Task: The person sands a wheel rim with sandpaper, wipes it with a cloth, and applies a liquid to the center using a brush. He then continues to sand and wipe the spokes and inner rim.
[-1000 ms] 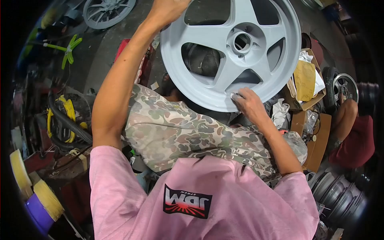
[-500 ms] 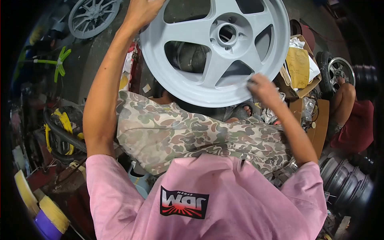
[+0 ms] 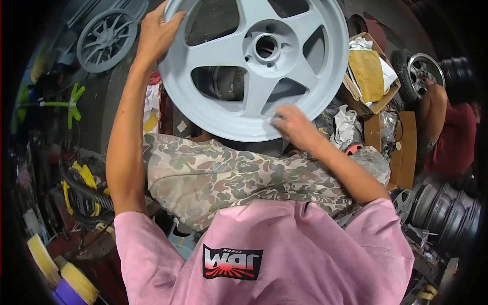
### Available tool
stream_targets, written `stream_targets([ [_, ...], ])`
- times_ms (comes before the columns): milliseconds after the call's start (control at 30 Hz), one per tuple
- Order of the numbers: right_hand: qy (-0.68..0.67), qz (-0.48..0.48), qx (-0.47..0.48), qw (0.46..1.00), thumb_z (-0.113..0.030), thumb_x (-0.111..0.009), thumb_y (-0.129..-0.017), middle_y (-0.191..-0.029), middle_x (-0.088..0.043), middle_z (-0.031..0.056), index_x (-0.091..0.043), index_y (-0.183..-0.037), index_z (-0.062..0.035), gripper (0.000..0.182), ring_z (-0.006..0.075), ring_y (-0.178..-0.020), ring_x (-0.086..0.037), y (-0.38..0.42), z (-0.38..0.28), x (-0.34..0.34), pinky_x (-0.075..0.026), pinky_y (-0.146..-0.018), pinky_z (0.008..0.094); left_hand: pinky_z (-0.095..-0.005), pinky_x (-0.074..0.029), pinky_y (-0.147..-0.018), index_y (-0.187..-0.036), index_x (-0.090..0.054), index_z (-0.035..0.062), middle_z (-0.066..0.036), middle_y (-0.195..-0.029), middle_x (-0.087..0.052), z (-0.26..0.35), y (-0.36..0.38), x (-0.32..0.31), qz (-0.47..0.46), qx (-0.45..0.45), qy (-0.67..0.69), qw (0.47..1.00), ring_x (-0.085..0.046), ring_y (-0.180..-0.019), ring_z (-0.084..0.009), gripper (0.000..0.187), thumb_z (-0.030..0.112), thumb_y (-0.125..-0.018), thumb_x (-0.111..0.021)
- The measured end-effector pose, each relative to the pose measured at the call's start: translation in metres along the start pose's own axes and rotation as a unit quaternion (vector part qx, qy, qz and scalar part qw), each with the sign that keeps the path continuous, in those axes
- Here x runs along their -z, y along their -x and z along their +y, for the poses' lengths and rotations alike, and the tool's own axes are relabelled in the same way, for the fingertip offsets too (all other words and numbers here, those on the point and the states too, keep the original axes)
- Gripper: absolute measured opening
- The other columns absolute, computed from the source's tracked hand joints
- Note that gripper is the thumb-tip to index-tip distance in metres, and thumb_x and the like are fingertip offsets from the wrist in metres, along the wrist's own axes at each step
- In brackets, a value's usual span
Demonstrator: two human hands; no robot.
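A pale grey five-spoke car wheel rim (image 3: 218,51) stands tilted in front of my camouflage-covered lap (image 3: 218,173). My left hand (image 3: 158,30) is closed around its upper left edge, thumb toward the face. At the bottom edge, my right hand (image 3: 297,127) presses its bent fingers to the outer lip. Between those fingers is a small grey piece (image 3: 273,118), blurred and partly covered, like a scrap of sandpaper. Through the spoke gaps a dark round object (image 3: 229,84) shows behind the rim.
A cardboard box (image 3: 378,104) with brown and white paper stands at right. Beyond it, another person (image 3: 452,132) touches a tyred wheel (image 3: 426,76). Stacked rims (image 3: 445,216) sit lower right. At left are a multi-spoke rim (image 3: 107,40), a black hose (image 3: 89,190) and yellow tape rolls (image 3: 43,259).
My right hand has slid left along the rim's lower lip. The rim and my left hand sit further left in view, and the surroundings have shifted as the camera turned.
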State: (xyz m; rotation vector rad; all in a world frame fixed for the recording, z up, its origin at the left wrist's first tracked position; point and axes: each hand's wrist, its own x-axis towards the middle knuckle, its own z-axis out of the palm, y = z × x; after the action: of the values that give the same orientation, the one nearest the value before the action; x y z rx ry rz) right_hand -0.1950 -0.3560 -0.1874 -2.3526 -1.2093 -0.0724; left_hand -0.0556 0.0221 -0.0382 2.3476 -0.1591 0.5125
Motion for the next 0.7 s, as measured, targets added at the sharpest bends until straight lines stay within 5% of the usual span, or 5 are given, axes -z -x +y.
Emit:
stream_targets([
  [33,0.023,-0.014,-0.002,1.0,-0.006,-0.068,-0.081,-0.1,-0.057,0.0168,-0.068,-0.086,-0.002,0.007,0.0349,-0.1,-0.059,0.011,0.021,0.009,-0.048,-0.087,0.0456,-0.0298,-0.051,-0.072,-0.125,-0.068,0.0012,-0.006,-0.086,-0.073,-0.009,-0.003,-0.004,-0.004,0.01,-0.001,1.0,-0.061,-0.073,-0.0106,0.038,0.026,-0.095,-0.069],
  [233,0.125,0.084,-0.237,0.96,-0.014,-0.07,-0.088,-0.091,-0.061,0.0217,-0.075,-0.091,0.0014,0.016,0.0408,-0.089,-0.063,0.014,0.103,0.063,-0.051,-0.08,0.0478,-0.031,-0.052,-0.075,-0.125,-0.069,0.0031,-0.011,-0.087,-0.073,-0.005,0.001,-0.004,0.021,-0.018,-0.004,1.0,-0.064,-0.076,-0.0136,0.038,0.026,-0.095,-0.068],
  [300,0.103,0.195,-0.317,0.923,-0.019,-0.068,-0.093,-0.09,-0.062,0.0248,-0.076,-0.097,0.0018,0.023,0.0439,-0.086,-0.063,0.015,0.097,0.037,-0.05,-0.078,0.0501,-0.0346,-0.053,-0.077,-0.125,-0.07,0.0048,-0.016,-0.087,-0.075,-0.005,-0.001,-0.004,0.026,-0.03,-0.002,0.999,-0.067,-0.076,-0.0182,0.038,0.025,-0.093,-0.067],
  [433,0.115,0.231,-0.423,0.868,-0.02,-0.065,-0.095,-0.092,-0.064,0.0225,-0.075,-0.097,0.0004,0.023,0.0408,-0.09,-0.063,0.012,0.04,-0.001,-0.04,-0.078,0.0527,-0.0326,-0.053,-0.077,-0.125,-0.07,0.0033,-0.012,-0.088,-0.075,-0.004,-0.001,-0.005,0.016,0.011,0.038,0.999,-0.066,-0.078,-0.015,0.037,0.024,-0.094,-0.068],
  [700,0.164,0.293,-0.418,0.844,-0.021,-0.063,-0.097,-0.09,-0.064,0.02,-0.073,-0.092,-0.0025,0.022,0.038,-0.094,-0.061,0.006,0.068,-0.009,-0.038,-0.079,0.049,-0.0303,-0.053,-0.075,-0.124,-0.07,0.0002,-0.009,-0.09,-0.075,0.001,-0.001,0.001,0.012,0.03,0.05,0.998,-0.065,-0.079,-0.0124,0.035,0.021,-0.095,-0.068],
])
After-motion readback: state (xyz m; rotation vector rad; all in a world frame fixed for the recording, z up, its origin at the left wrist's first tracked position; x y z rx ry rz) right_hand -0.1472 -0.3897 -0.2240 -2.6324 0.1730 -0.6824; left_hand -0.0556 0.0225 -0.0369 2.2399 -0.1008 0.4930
